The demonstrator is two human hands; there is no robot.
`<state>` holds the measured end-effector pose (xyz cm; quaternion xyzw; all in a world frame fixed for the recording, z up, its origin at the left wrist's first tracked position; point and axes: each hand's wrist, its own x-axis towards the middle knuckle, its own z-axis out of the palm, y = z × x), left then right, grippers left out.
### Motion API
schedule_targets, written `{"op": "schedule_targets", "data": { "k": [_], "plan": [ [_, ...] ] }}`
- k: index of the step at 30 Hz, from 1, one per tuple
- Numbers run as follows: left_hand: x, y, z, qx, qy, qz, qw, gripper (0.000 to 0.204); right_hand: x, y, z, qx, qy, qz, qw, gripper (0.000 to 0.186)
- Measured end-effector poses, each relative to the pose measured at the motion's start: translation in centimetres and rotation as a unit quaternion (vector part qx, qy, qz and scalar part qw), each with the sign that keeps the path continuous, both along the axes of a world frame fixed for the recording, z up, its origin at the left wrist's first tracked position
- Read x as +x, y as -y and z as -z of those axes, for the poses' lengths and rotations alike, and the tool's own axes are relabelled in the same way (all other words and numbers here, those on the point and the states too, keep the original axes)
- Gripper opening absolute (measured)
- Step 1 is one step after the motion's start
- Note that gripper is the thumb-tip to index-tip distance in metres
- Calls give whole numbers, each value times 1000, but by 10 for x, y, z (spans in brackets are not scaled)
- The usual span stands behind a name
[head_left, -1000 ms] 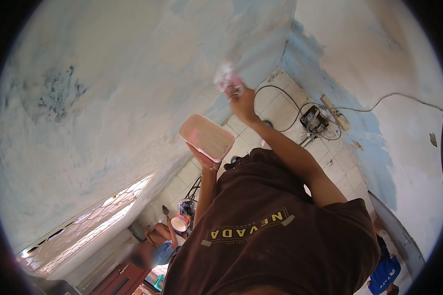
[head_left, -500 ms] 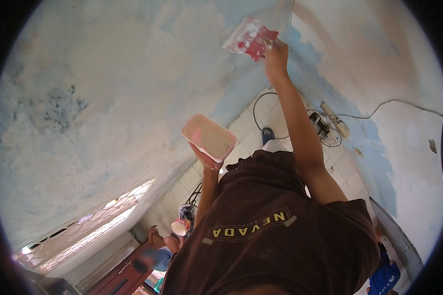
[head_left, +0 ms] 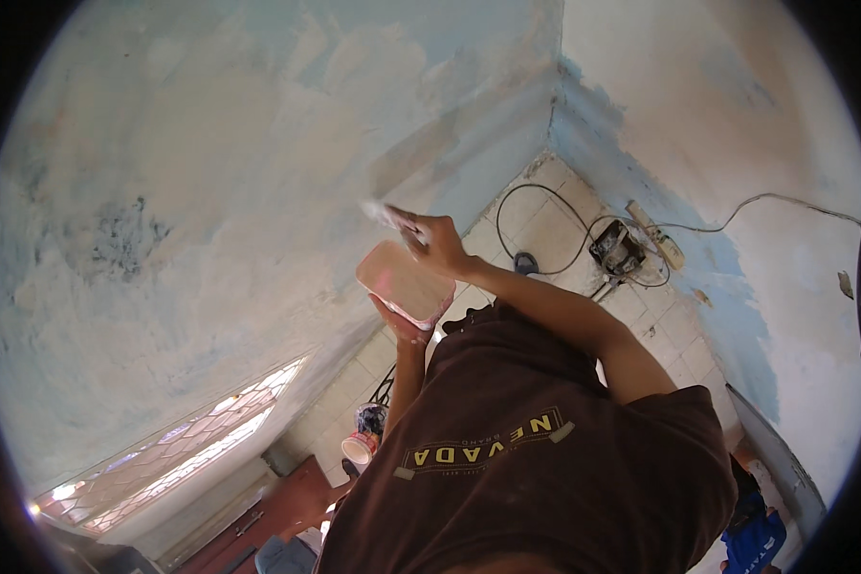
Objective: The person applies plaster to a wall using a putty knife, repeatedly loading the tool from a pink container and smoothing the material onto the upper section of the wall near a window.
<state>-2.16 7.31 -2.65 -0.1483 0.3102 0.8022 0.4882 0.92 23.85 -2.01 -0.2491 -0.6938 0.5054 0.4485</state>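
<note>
My left hand [head_left: 401,321] holds a rectangular plastic tub [head_left: 392,277] from below. Its surface shows beige with pink smears; whether that is a filling or the bottom I cannot tell. Over the tub's far right edge, my right hand [head_left: 437,245] is closed around a putty knife [head_left: 386,213], now seen nearly edge-on and blurred by motion. White paste coats the blade. The patchy blue and beige wall [head_left: 258,172] stands just beyond both hands.
On the tiled floor [head_left: 536,225] lie a looped black cable, a dark boxy device [head_left: 618,249] and a wooden strip [head_left: 655,234]. A paint-smeared bucket [head_left: 361,446] stands lower left. Another person [head_left: 287,552] is near a red door [head_left: 277,507]; blue clothing [head_left: 754,540] shows lower right.
My right hand has come down and left from the wall corner to the tub, turning the putty knife edge-on. The left hand and tub have hardly moved. The other person has shifted lower.
</note>
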Motion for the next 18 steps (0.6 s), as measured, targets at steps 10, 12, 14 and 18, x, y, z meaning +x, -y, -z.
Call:
{"op": "schedule_targets", "data": {
  "k": [10,12,14,18],
  "plan": [
    [-5,25,18,-2,-18,-4,1000,73,33,-119,124,-161,81,241,954,25],
    [-6,30,22,-12,-30,-4,999,72,1,-101,115,-200,15,229,953,33],
    [-3,31,12,-25,-12,2,1000,70,-26,-57,98,-225,0,187,956,37],
    [-12,58,23,6,13,12,1000,80,-13,18,56,-152,30,4,988,38]
  ]
}}
